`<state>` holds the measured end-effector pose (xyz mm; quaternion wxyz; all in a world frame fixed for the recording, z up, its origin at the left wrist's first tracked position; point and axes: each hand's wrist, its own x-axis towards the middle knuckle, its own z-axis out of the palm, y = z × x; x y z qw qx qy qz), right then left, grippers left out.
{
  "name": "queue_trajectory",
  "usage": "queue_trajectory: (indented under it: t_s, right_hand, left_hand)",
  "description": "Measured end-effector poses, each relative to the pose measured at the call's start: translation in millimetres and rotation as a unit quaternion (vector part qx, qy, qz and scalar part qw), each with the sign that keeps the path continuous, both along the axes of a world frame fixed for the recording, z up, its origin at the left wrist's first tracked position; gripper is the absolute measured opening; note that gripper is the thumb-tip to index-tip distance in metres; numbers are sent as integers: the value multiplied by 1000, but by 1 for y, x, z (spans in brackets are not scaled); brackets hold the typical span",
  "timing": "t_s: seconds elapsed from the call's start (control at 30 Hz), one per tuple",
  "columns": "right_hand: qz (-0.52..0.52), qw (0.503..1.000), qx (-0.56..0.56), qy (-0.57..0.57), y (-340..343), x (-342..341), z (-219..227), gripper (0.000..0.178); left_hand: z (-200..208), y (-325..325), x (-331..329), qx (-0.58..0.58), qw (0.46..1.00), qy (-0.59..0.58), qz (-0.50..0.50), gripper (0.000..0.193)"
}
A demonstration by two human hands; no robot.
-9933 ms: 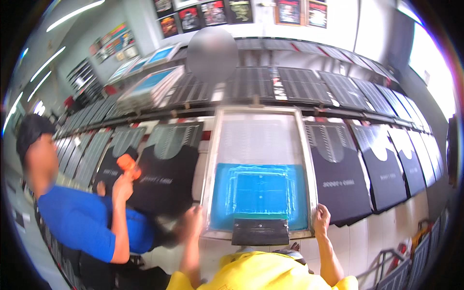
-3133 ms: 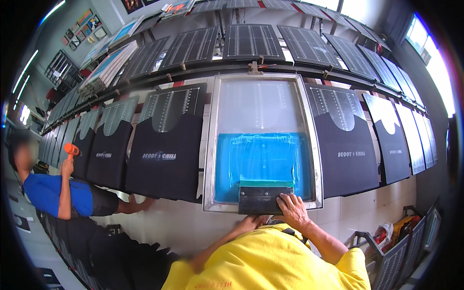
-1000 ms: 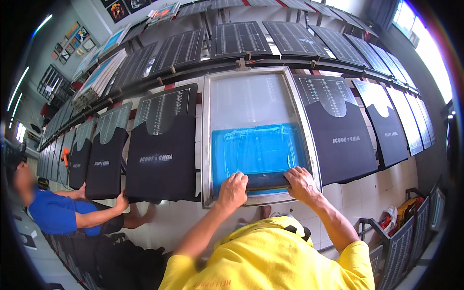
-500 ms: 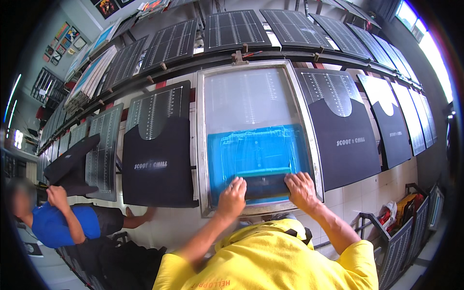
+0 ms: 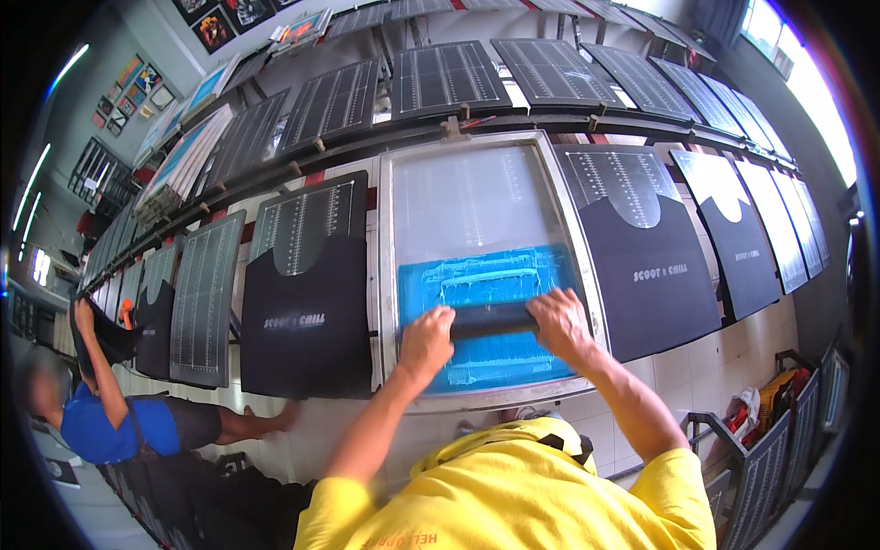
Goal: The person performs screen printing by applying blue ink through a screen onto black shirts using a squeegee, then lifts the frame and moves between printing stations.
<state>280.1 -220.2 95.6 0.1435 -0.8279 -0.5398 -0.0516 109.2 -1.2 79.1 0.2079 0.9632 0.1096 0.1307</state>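
You've got a pretty bright shot here, mostly thanks to the window (image 5: 807, 105) at upper right, which is totally blown out. Its glare also turns one of the metal boards (image 5: 708, 179) nearly pure white. You get thin ceiling tubes (image 5: 66, 71) glowing at the far left too, while the dark pile (image 5: 183, 495) at lower left sinks into murk. Your yellow shirt (image 5: 550, 486) is vivid and well lit. Fisheye bends your long rail (image 5: 541, 121) into an arc, and the rim goes black with bluish-purple fringing. Your left hand (image 5: 428, 339), right hand (image 5: 561, 325) and squeegee (image 5: 493, 321) look slightly soft; the co-worker's head (image 5: 41, 385) is a smudge.
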Motion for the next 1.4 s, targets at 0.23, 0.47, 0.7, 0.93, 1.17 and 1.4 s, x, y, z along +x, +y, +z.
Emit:
queue_trajectory:
  t_s: [0.23, 0.47, 0.7, 0.93, 1.17, 1.4]
  right_hand:
    - [27, 999, -10, 39, -46, -76, -6, 24]
    - [9, 1000, -9, 4, 2, -25, -19, 16]
    - [-14, 1000, -9, 23, 54, 43, -8, 9]
    - [11, 1000, 0, 9, -9, -12, 0, 25]
    - [7, 999, -33, 32, -72, -66, -6, 30]
    - [7, 1000, -13, 10, -18, 1, -12, 24]
  left_hand:
    - [-10, -48, -79, 44, 999, -7, -4, 33]
    - [-36, 3, -21, 12, 999, -31, 6, 42]
    - [-7, 53, 49, 4, 1000, 12, 19, 31]
    - [-4, -5, -15, 19, 999, -40, -11, 29]
    - [-18, -70, -65, 43, 998, -25, -27, 28]
    - [-31, -24, -3, 67, 997, -36, -12, 27]
